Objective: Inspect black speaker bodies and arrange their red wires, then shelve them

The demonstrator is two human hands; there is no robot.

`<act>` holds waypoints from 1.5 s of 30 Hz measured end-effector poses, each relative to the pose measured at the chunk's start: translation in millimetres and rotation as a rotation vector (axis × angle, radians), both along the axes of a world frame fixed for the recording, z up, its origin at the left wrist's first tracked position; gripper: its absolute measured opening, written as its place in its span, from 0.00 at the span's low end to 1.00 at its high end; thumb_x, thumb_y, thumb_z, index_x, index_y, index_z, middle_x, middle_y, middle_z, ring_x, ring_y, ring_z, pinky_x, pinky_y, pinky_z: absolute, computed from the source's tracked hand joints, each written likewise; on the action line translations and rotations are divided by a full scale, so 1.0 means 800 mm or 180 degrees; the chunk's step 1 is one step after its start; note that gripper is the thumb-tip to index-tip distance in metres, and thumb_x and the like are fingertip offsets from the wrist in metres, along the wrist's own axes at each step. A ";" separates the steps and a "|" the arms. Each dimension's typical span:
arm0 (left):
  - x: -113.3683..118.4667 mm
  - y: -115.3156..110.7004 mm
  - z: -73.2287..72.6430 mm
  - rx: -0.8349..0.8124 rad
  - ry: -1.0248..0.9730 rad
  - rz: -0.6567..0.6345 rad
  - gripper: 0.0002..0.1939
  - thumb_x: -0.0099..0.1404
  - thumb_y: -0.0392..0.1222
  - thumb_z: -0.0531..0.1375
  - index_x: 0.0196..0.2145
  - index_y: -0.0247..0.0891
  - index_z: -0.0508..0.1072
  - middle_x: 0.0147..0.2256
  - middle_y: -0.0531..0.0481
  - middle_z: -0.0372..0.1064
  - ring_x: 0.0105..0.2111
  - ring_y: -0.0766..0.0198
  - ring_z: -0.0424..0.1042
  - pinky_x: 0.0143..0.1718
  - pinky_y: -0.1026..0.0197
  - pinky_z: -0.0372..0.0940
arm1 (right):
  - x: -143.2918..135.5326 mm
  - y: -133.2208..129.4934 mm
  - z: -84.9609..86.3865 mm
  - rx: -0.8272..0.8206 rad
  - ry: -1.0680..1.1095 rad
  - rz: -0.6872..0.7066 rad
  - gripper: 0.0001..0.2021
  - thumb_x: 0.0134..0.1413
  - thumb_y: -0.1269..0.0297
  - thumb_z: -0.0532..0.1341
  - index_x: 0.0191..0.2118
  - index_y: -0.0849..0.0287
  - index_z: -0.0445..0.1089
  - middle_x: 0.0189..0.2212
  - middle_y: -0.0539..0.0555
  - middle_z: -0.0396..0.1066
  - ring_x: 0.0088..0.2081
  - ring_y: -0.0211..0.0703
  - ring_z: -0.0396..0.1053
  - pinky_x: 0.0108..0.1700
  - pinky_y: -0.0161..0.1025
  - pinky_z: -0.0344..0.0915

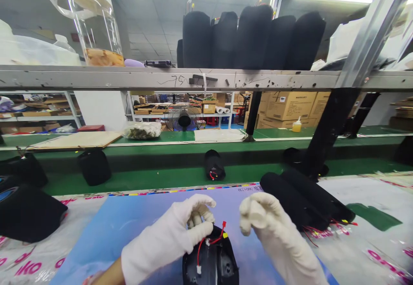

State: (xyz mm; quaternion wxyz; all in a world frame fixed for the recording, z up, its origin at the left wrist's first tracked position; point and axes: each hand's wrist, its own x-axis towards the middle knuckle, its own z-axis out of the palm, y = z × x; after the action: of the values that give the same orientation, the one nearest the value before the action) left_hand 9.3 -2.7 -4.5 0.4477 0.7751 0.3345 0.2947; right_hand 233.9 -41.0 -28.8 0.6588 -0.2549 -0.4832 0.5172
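A black casing (211, 261) with red wires, a red connector and a white plug lies at the bottom centre on a blue sheet (129, 216). My left hand (193, 222), in a white glove, is at the casing's upper left edge, its fingers curved and apart, the thumb near the rim. To the right of the casing, my right hand (261, 216), also gloved, is raised over the sheet with curled fingers and does not touch the casing; what it may hold, if anything, cannot be made out.
Black cylinders (290, 199) with wires lie right of the sheet. Another black cylinder (214, 164) is on the green bench (174, 181). Black covers (29, 216) lie at left. A metal shelf (129, 77) crosses above, holding black cylinders and a clear jar (97, 31).
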 end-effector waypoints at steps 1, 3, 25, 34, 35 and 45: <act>-0.002 -0.001 -0.001 -0.0102 -0.0109 0.0003 0.14 0.65 0.41 0.59 0.49 0.44 0.68 0.37 0.52 0.71 0.31 0.68 0.65 0.35 0.64 0.63 | 0.009 -0.001 0.001 -0.0153 -0.0046 -0.0213 0.11 0.52 0.51 0.67 0.37 0.50 0.71 0.29 0.47 0.72 0.25 0.37 0.68 0.31 0.37 0.65; -0.007 -0.004 -0.004 -0.0394 -0.0332 0.0125 0.13 0.66 0.46 0.60 0.48 0.45 0.68 0.40 0.52 0.72 0.37 0.65 0.68 0.42 0.62 0.64 | 0.026 -0.004 -0.006 -0.0357 -0.0591 -0.0551 0.14 0.54 0.49 0.65 0.30 0.54 0.70 0.27 0.49 0.72 0.26 0.40 0.68 0.31 0.38 0.66; -0.008 -0.020 0.020 0.0354 -0.2315 0.1316 0.22 0.55 0.46 0.71 0.47 0.47 0.73 0.39 0.50 0.76 0.31 0.64 0.73 0.31 0.63 0.70 | -0.012 0.006 0.039 0.0658 -0.0534 -0.0162 0.22 0.59 0.62 0.66 0.52 0.41 0.54 0.30 0.43 0.77 0.27 0.38 0.76 0.34 0.41 0.73; -0.010 -0.041 0.045 0.1526 -0.1667 0.1192 0.25 0.62 0.32 0.63 0.54 0.50 0.64 0.26 0.60 0.67 0.25 0.72 0.68 0.31 0.68 0.67 | -0.076 0.019 0.085 0.0898 -0.1443 -0.0305 0.13 0.55 0.60 0.68 0.44 0.48 0.67 0.33 0.49 0.73 0.34 0.38 0.72 0.38 0.37 0.71; -0.028 -0.038 0.047 0.1390 -0.1680 0.1291 0.23 0.62 0.34 0.64 0.52 0.47 0.64 0.25 0.60 0.67 0.24 0.71 0.69 0.30 0.67 0.68 | -0.076 0.021 0.087 0.0845 -0.1466 -0.0266 0.13 0.54 0.58 0.68 0.44 0.49 0.68 0.33 0.50 0.74 0.33 0.40 0.72 0.37 0.37 0.72; -0.299 -0.008 -0.052 0.0815 -0.0573 0.3886 0.32 0.43 0.54 0.72 0.39 0.41 0.61 0.20 0.66 0.58 0.16 0.72 0.59 0.20 0.67 0.59 | -0.075 0.048 0.108 0.0055 -0.1064 -0.0750 0.19 0.38 0.49 0.73 0.37 0.49 0.74 0.31 0.56 0.76 0.26 0.44 0.73 0.26 0.39 0.74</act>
State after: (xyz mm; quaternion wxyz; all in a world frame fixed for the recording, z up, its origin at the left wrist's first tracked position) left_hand -229.9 -9.1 -46.3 0.1288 0.4642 0.6397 0.5990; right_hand 173.9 -2.7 57.7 0.6276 -0.3862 -0.5572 0.3829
